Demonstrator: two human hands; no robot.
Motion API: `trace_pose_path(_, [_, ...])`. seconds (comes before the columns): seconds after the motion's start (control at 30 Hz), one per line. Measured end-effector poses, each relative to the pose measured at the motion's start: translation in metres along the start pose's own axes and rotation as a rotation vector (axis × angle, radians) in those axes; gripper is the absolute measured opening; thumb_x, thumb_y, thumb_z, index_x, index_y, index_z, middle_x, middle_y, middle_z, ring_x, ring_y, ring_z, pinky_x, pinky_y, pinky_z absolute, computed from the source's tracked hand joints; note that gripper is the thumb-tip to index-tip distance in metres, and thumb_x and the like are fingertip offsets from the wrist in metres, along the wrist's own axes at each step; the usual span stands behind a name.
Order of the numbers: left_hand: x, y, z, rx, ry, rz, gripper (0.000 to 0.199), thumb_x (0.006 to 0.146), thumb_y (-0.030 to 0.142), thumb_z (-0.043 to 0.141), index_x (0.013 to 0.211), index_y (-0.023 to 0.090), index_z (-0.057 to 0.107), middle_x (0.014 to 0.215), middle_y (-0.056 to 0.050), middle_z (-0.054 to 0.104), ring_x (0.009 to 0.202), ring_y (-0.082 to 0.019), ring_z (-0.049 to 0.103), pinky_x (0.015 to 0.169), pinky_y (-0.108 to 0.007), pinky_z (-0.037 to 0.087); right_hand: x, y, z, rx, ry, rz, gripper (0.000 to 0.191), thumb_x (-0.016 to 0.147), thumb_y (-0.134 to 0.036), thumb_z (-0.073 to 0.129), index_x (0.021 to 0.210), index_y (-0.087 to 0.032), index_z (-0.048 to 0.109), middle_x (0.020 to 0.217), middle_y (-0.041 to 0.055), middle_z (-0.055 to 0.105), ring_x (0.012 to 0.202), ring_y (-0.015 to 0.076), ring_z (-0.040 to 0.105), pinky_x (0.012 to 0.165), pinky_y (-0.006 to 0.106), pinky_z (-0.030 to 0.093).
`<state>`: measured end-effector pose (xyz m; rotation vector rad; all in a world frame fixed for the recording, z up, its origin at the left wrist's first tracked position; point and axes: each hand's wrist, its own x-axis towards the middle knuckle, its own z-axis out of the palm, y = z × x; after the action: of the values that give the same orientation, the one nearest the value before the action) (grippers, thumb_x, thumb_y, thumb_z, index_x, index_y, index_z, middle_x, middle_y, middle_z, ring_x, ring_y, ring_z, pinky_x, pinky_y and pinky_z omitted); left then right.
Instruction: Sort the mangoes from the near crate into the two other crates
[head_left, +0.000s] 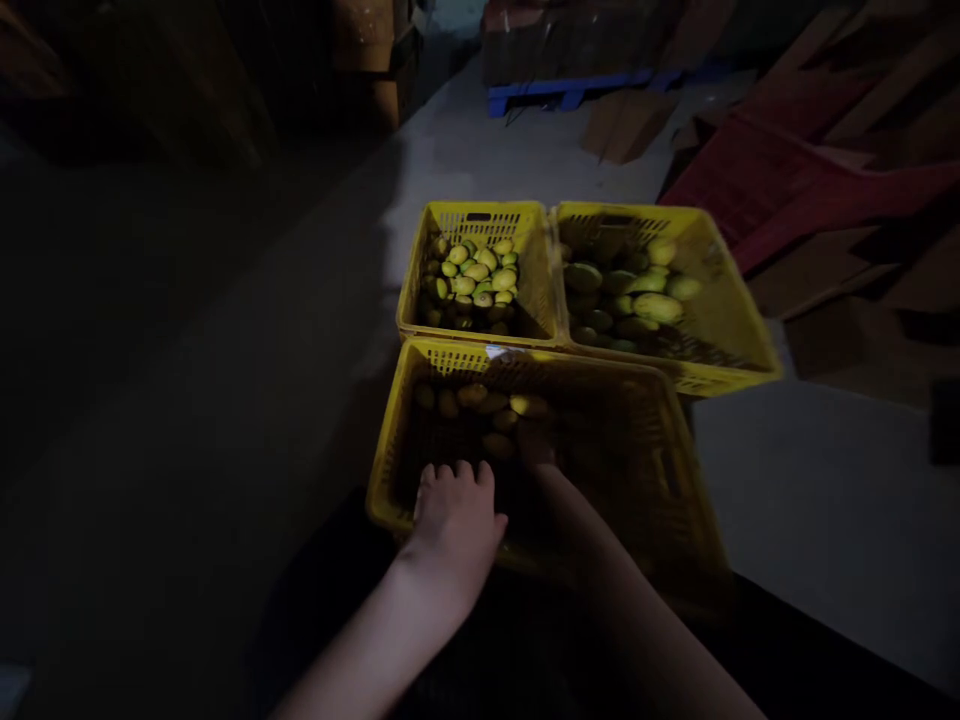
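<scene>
In front of me stands a yellow plastic crate (386, 450) with several oval yellow fruits (529, 405) on its dark floor, mostly toward the far side. My left hand (457, 505) hovers over the near left part of this crate, palm down. Its fingers are apart and slightly bent, the thumb stands off to the right, and nothing shows in it. Deeper in the crate, my right hand (536, 445) reaches close to the fruits. Shadow hides its fingers, so I cannot make out whether it touches or grips one.
Behind, a second yellow crate (409, 290) holds small yellow-green fruits (480, 270). Beside it, a third yellow crate (739, 310) contains larger green and yellow fruits (656, 307). Cardboard boxes (840, 340) and a red crate-like object (817, 190) lie right. A blue pallet (570, 92) stands farther back.
</scene>
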<state>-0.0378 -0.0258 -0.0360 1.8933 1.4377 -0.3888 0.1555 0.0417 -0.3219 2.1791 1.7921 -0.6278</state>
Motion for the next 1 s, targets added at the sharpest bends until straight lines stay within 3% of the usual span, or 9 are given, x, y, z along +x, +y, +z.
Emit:
trace_pose_path(0.17, [0.007, 0.006, -0.004, 0.042, 0.0, -0.027, 0.053, 0.085, 0.03, 0.052, 0.135, 0.012, 0.044, 0.119, -0.024, 0.054, 0.111, -0.039, 0.05, 0.095, -0.05, 0.033, -0.003, 0.009, 0.003, -0.028, 0.015, -0.042, 0.045, 0.09, -0.015, 0.036, 0.135, -0.016, 0.038, 0.122, 0.0253, 0.052, 0.104, 0.0296, 0.058, 0.08, 0.042, 0.044])
trace_pose_path(0.3, [0.006, 0.016, -0.002, 0.092, 0.002, 0.014, 0.052, 0.085, 0.031, 0.053, 0.13, 0.006, 0.046, 0.116, -0.025, 0.055, 0.109, -0.037, 0.052, 0.092, -0.047, 0.035, -0.013, 0.012, -0.02, -0.029, 0.029, -0.141, 0.038, 0.09, -0.021, 0.039, 0.126, -0.016, 0.051, 0.121, 0.0246, 0.051, 0.1, 0.0301, 0.059, 0.078, 0.041, 0.046])
trace_pose_path(0.4, [0.005, 0.026, 0.0, 0.185, 0.011, 0.094, 0.046, 0.087, 0.033, 0.051, 0.124, 0.006, 0.05, 0.116, -0.024, 0.057, 0.107, -0.035, 0.054, 0.089, -0.045, 0.038, -0.029, 0.016, -0.059, -0.009, 0.076, -0.25, 0.041, 0.086, -0.021, 0.049, 0.126, -0.02, 0.052, 0.126, 0.0199, 0.049, 0.101, 0.0289, 0.057, 0.08, 0.038, 0.047])
trace_pose_path(0.5, [0.002, 0.037, 0.004, 0.248, 0.077, 0.18, 0.042, 0.088, 0.034, 0.05, 0.121, 0.007, 0.053, 0.115, -0.023, 0.058, 0.108, -0.034, 0.054, 0.089, -0.043, 0.039, -0.055, 0.027, -0.113, 0.02, 0.192, -0.323, 0.05, 0.079, -0.015, 0.055, 0.128, -0.022, 0.051, 0.128, 0.0175, 0.048, 0.106, 0.031, 0.053, 0.086, 0.041, 0.045])
trace_pose_path(0.63, [-0.005, 0.05, 0.01, 0.305, 0.063, 0.241, 0.041, 0.088, 0.034, 0.05, 0.119, 0.008, 0.053, 0.117, -0.02, 0.059, 0.108, -0.032, 0.056, 0.087, -0.041, 0.042, -0.101, 0.045, -0.181, 0.152, 0.468, -0.33, 0.064, 0.071, -0.02, 0.064, 0.132, -0.019, 0.043, 0.126, 0.0178, 0.046, 0.107, 0.0334, 0.051, 0.085, 0.047, 0.045])
trace_pose_path(0.67, [-0.007, 0.053, 0.012, 0.325, 0.058, 0.25, 0.04, 0.088, 0.034, 0.049, 0.119, 0.009, 0.053, 0.118, -0.02, 0.058, 0.108, -0.032, 0.057, 0.087, -0.04, 0.043, -0.115, 0.048, -0.193, 0.217, 0.563, -0.31, 0.068, 0.068, -0.023, 0.067, 0.131, -0.019, 0.042, 0.125, 0.0175, 0.046, 0.106, 0.0333, 0.051, 0.085, 0.048, 0.045])
trace_pose_path(0.77, [-0.01, 0.062, 0.021, 0.394, 0.003, 0.26, 0.04, 0.089, 0.036, 0.048, 0.12, 0.011, 0.053, 0.123, -0.019, 0.057, 0.111, -0.031, 0.056, 0.088, -0.039, 0.043, -0.161, 0.051, -0.216, 0.841, 0.865, -0.347, 0.072, 0.057, -0.027, 0.076, 0.121, -0.025, 0.043, 0.109, 0.0077, 0.056, 0.097, 0.0271, 0.056, 0.079, 0.043, 0.049])
trace_pose_path(0.87, [-0.009, 0.067, 0.036, 0.442, -0.094, 0.24, 0.041, 0.088, 0.035, 0.048, 0.122, 0.011, 0.052, 0.123, -0.019, 0.057, 0.113, -0.032, 0.055, 0.09, -0.04, 0.042, -0.204, 0.047, -0.227, 1.415, 0.889, -0.342, 0.069, 0.058, -0.023, 0.076, 0.115, -0.025, 0.037, 0.096, 0.0014, 0.058, 0.084, 0.0185, 0.059, 0.072, 0.035, 0.052])
trace_pose_path(1.0, [0.002, 0.06, 0.059, 0.315, -0.114, 0.213, 0.036, 0.082, 0.034, 0.056, 0.113, 0.015, 0.059, 0.121, -0.019, 0.058, 0.112, -0.033, 0.055, 0.092, -0.043, 0.04, -0.237, 0.047, -0.239, 1.719, 0.855, -0.311, 0.065, 0.056, -0.014, 0.077, 0.11, -0.022, 0.041, 0.096, 0.0012, 0.059, 0.082, 0.0156, 0.061, 0.07, 0.03, 0.053])
